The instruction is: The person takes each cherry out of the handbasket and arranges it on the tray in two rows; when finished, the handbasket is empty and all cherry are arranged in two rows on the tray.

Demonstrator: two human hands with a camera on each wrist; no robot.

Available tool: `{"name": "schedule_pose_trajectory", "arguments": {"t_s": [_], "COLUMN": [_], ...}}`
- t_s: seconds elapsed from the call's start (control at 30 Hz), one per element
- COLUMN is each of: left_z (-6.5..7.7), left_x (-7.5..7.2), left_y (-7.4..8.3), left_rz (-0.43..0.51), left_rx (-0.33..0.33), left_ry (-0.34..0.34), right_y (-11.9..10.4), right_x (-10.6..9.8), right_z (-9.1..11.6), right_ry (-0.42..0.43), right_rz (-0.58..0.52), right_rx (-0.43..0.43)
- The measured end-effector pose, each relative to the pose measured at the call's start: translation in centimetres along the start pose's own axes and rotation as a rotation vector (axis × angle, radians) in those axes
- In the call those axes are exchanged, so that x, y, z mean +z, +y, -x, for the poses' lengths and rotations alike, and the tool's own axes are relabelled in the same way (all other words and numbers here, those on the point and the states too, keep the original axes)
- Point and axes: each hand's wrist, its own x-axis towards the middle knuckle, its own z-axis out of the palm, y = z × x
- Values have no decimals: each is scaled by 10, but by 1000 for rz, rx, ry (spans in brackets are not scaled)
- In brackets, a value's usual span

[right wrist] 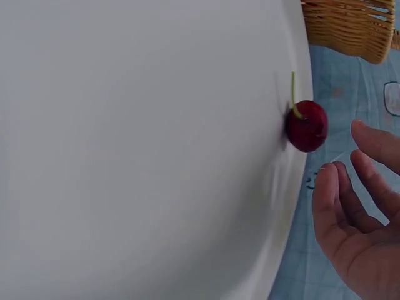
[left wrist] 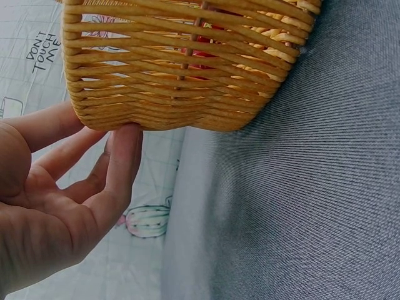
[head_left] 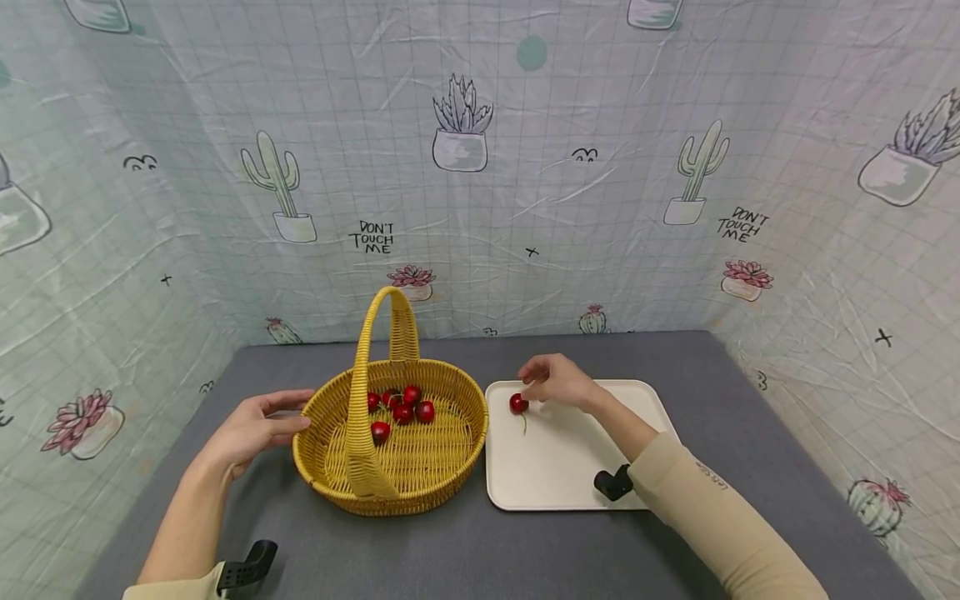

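Note:
A yellow wicker basket with a tall handle stands on the grey table and holds several red cherries. My left hand rests open against the basket's left wall, its fingertips touching the weave. To the right lies a white tray with one red cherry and its stem near the tray's left rim. My right hand hovers just right of that cherry, fingers relaxed and holding nothing.
The grey table is walled on three sides by a cactus-print cloth. Black wrist camera mounts show near the tray's front edge and by my left forearm.

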Motion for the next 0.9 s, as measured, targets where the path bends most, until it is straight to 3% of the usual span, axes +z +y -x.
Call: {"name": "schedule_pose_trajectory", "arguments": {"t_s": [0.53,0.9], "left_z": [-1,-3], "left_x": [-1,-2], "left_y": [1,-1], "left_rz": [3,-6], "left_rx": [-9,-13], "left_ry": [-7,-7], "right_y": [-70,-98], "right_x": [2,27], "right_z": [-15,-34], "right_ry": [-58,-157], "right_rz": [100,124], "right_rx": [-112,-171]}}
